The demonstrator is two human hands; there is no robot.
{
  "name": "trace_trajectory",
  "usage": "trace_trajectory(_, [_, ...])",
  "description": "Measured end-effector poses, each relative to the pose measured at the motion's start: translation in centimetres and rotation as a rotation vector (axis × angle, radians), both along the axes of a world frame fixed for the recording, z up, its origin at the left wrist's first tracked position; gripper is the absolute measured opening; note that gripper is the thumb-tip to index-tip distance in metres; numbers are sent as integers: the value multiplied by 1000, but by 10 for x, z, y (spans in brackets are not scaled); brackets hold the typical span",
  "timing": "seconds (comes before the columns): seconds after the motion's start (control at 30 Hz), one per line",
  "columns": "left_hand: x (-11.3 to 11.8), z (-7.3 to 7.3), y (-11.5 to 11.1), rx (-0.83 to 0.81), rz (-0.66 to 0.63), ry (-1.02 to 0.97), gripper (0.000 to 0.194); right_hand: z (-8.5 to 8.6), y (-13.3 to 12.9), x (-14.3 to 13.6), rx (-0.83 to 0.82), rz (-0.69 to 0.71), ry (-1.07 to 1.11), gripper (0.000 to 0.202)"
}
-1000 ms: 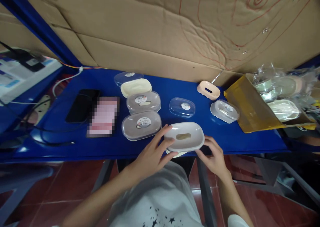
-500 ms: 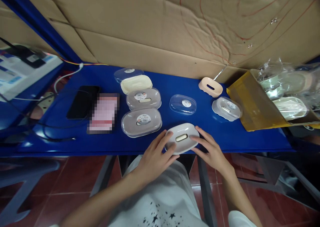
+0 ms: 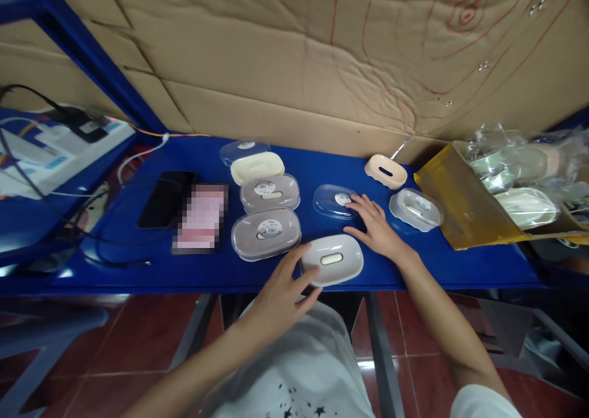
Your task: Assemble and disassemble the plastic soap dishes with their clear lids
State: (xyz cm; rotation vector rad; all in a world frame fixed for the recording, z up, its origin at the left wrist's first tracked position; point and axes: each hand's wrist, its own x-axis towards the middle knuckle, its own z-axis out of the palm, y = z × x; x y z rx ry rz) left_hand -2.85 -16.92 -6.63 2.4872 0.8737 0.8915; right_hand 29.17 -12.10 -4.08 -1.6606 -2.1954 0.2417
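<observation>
The clear lid (image 3: pixel 328 202) lay on the table (image 3: pixel 317 166) just beyond the grey dish (image 3: pixel 343 270), its long axis running roughly side to side. The right hand (image 3: pixel 375 226) was the nearer: its fingers reached over the lid's right end, thumb spread well away from them (whether the fingertips touched, I couldn't tell). The left hand (image 3: pixel 286 288) held the dish's left end, a finger inside, thumb outside the rim.

Grey oval dish (image 3: pixel 332 272), clear lid (image 3: pixel 328 203) beyond

The lid (image 3: pixel 327 204) lies on the table (image 3: pixel 481 266), behind the dish (image 3: pixel 333 273), left of the box (image 3: pixel 453 206).
</observation>
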Motion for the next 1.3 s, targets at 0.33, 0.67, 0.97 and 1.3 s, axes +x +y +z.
trace_trajectory(0.33, [-3,1,8,-309,-11,-101,72,16,-43,7,8,73,343,52])
trace_trajectory(0.67, [-1,-2,10,-344,-24,-103,91,21,-91,-29,64,284,80,72])
trace_trajectory(0.97, [0,5,10,-282,-38,-29,82,8,-103,-28,79,233,-14,82])
trace_trajectory(1.3, [-28,38,14,237,271,-20,52,20,5,23,178,-101,-182,60])
